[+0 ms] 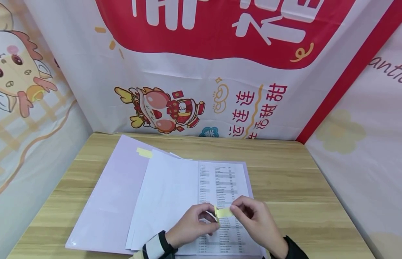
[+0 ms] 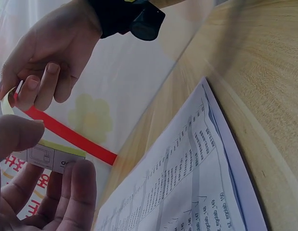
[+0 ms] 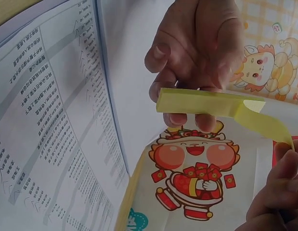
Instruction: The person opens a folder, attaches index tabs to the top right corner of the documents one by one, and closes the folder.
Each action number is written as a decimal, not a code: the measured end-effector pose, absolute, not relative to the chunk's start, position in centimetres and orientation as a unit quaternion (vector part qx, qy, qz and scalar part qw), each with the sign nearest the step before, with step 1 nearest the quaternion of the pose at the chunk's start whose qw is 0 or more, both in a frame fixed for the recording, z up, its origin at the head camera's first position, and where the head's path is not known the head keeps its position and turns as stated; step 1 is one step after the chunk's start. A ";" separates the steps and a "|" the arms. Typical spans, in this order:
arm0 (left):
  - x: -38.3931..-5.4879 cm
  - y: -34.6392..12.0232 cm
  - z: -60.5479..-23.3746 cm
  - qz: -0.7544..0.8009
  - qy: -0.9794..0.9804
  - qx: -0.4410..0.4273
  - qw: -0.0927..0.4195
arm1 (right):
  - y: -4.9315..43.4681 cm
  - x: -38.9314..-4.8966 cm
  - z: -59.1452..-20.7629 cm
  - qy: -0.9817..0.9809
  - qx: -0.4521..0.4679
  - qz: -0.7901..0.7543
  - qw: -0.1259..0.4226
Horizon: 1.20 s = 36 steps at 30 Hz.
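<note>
A pad of yellow sticky notes (image 3: 197,102) is held in my left hand (image 1: 195,222), thumb on one side and fingers on the other. Its printed backing faces the left wrist camera. My right hand (image 1: 257,219) pinches the free end of the top sticky note (image 1: 224,213), which curves up off the pad while its other end stays on it. Both hands are over the right-hand page of an open folder (image 1: 102,201). That printed page (image 1: 224,180) carries columns of small text with grey bands.
Another yellow sticky note (image 1: 144,153) sticks out at the top left edge of the white sheets (image 1: 168,190) in the folder. The folder lies on a wooden table (image 1: 291,187). Printed cloth (image 1: 201,68) hangs behind the table and along both sides.
</note>
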<state>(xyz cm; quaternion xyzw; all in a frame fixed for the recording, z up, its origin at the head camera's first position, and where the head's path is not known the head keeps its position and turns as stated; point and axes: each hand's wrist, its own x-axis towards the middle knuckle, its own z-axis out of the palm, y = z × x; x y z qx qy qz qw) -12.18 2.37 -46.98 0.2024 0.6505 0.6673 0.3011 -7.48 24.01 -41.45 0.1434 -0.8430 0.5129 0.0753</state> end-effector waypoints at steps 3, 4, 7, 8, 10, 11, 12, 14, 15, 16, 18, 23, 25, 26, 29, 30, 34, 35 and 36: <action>-12.1 2.4 -47.1 0.669 0.652 0.205 0.292 | 24.0 -7.5 -41.4 -0.844 0.140 0.514 0.071; -12.1 2.4 -47.1 0.670 0.652 0.204 0.291 | 24.0 -7.4 -41.4 -0.843 0.140 0.514 0.071; -12.2 2.4 -47.1 0.674 0.650 0.203 0.286 | 24.0 -7.4 -41.5 -0.843 0.140 0.514 0.072; -12.2 2.5 -47.1 0.675 0.650 0.203 0.284 | 24.0 -7.4 -41.5 -0.843 0.139 0.515 0.072; -12.2 2.4 -47.1 0.675 0.652 0.204 0.280 | 24.1 -7.3 -41.5 -0.843 0.139 0.515 0.070; -12.2 2.4 -47.1 0.675 0.654 0.204 0.276 | 24.1 -7.3 -41.5 -0.843 0.138 0.516 0.069; -12.2 2.4 -47.1 0.674 0.657 0.203 0.270 | 24.0 -7.3 -41.5 -0.843 0.137 0.516 0.068; -12.3 2.4 -47.1 0.672 0.665 0.200 0.256 | 24.0 -7.2 -41.5 -0.843 0.134 0.518 0.065; -12.3 2.4 -47.1 0.673 0.667 0.199 0.249 | 24.0 -7.2 -41.5 -0.843 0.131 0.518 0.064; -12.3 2.4 -47.1 0.675 0.669 0.196 0.242 | 24.0 -7.1 -41.5 -0.843 0.126 0.519 0.062; -12.3 2.4 -47.2 0.678 0.673 0.191 0.228 | 24.0 -7.1 -41.5 -0.845 0.117 0.518 0.058; -12.4 2.4 -47.3 0.696 0.662 0.181 0.211 | 23.9 -6.9 -41.8 -0.849 0.104 0.514 0.063; -12.4 2.3 -47.2 0.707 0.651 0.175 0.213 | 23.9 -6.9 -41.9 -0.850 0.104 0.511 0.070; -12.4 2.3 -47.2 0.712 0.645 0.172 0.216 | 24.0 -6.9 -41.9 -0.851 0.104 0.510 0.073; -12.5 2.3 -47.1 0.723 0.632 0.168 0.222 | 24.1 -7.0 -41.9 -0.853 0.100 0.506 0.077; -12.5 2.3 -47.1 0.726 0.628 0.168 0.222 | 24.1 -7.0 -41.9 -0.854 0.097 0.505 0.077; -12.6 2.3 -47.1 0.735 0.616 0.175 0.224 | 24.1 -7.1 -41.7 -0.859 0.085 0.501 0.068; -12.6 2.3 -47.1 0.737 0.613 0.176 0.224 | 24.1 -7.1 -41.7 -0.859 0.082 0.500 0.065; -12.6 2.3 -47.1 0.739 0.610 0.178 0.224 | 24.2 -7.1 -41.6 -0.860 0.081 0.500 0.063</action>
